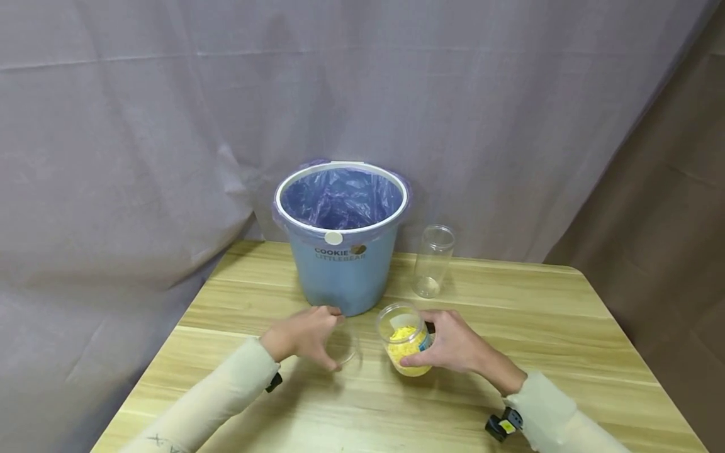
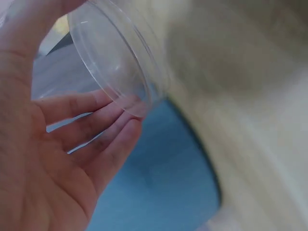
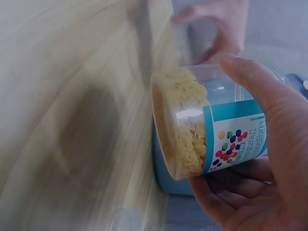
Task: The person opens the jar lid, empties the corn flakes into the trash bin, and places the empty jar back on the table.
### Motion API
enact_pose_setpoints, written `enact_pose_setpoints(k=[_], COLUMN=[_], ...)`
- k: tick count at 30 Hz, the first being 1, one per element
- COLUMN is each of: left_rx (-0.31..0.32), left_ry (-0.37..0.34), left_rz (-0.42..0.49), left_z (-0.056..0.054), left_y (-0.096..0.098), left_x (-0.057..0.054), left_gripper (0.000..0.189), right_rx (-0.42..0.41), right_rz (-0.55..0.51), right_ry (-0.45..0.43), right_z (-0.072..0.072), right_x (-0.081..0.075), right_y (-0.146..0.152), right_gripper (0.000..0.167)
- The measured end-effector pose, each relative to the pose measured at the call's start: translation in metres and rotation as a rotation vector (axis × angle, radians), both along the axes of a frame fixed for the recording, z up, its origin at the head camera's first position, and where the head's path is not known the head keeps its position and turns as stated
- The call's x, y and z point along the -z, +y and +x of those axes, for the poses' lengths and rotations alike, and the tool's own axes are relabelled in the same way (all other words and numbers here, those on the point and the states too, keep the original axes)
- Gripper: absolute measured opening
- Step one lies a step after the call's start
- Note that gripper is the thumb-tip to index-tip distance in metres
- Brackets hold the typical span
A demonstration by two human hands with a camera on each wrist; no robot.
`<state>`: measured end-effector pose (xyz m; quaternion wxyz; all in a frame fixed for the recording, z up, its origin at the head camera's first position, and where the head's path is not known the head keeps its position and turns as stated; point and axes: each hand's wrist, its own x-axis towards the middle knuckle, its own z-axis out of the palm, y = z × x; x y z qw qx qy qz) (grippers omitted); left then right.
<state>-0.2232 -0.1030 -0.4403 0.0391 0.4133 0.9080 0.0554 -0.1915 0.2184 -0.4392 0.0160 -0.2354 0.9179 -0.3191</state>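
My left hand (image 1: 303, 333) holds a round transparent plastic lid (image 2: 113, 60) by its edge, thumb on one side and fingers on the other. To its right, my right hand (image 1: 455, 346) grips a transparent plastic jar (image 3: 219, 86) around its side. Yellow crumbly bits (image 1: 403, 335) fill the lower part of this jar, and its mouth is uncovered. A blue and white label (image 3: 236, 137) with coloured dots wraps the jar wall. In the head view the jar leans a little, and the lid is apart from it.
A light blue bucket (image 1: 345, 270) with a white rim and a purple bag liner (image 1: 340, 198) stands behind the hands. Right of it is a tall transparent container (image 1: 433, 261). The wooden table (image 1: 544, 352) meets grey curtains (image 1: 481, 126) at its back.
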Motion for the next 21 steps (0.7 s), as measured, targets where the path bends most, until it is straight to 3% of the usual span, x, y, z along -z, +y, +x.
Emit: enact_pose_setpoints(k=[5, 8, 17, 21], left_rx=[-0.031, -0.040, -0.004, -0.010], left_ry=[-0.003, 0.031, 0.161, 0.121], left_rz=[-0.089, -0.133, -0.186, -0.162], left_z=[0.007, 0.011, 0.021, 0.022], left_y=[0.007, 0.008, 0.013, 0.012], left_x=[0.024, 0.032, 0.038, 0.039], left_gripper=[0.078, 0.080, 0.083, 0.089], right_rx=[-0.016, -0.023, 0.008, 0.013], right_rz=[-0.004, -0.009, 0.005, 0.002], right_ry=[-0.008, -0.004, -0.007, -0.011], right_z=[0.002, 0.002, 0.003, 0.003], right_x=[0.002, 0.002, -0.002, -0.009], right_y=[-0.001, -0.001, 0.006, 0.011], right_gripper=[0.076, 0.075, 0.074, 0.074])
